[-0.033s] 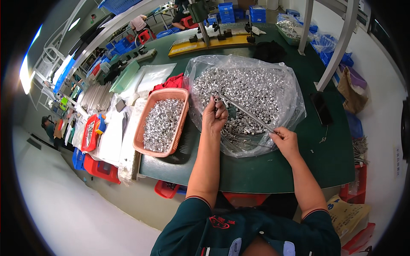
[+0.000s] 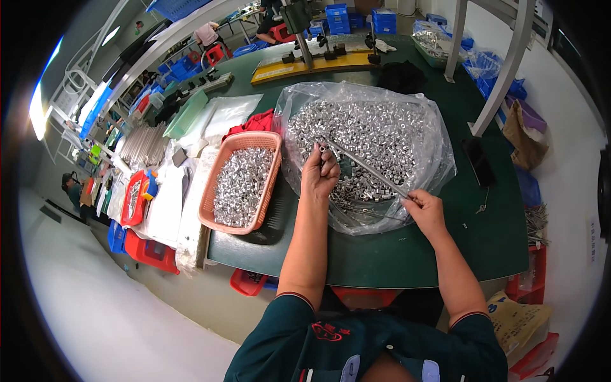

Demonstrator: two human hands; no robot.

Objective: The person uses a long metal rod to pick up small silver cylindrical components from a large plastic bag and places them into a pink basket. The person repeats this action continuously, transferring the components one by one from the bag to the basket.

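Note:
My left hand (image 2: 320, 170) is closed, with a small metal sleeve (image 2: 323, 149) pinched at its fingertips. In my right hand (image 2: 424, 209) is the lower end of a long, thin metal rod (image 2: 372, 170). The rod slants up to the left, its far end close to the sleeve; whether they touch I cannot tell. Both hands are over the near part of a wide clear plastic bag (image 2: 439, 143), open and spread on the table, heaped with small shiny metal sleeves (image 2: 363, 124). A few thin rods (image 2: 363, 209) lie on the bag's near side.
Left of the bag stands a pink basket (image 2: 272, 184) of similar metal pieces, with a red cloth (image 2: 254, 122) behind it. A dark phone (image 2: 478, 162) lies to the right on the green table (image 2: 382, 261). Farther back are a yellow fixture (image 2: 273, 73) and a grey frame leg (image 2: 503, 76).

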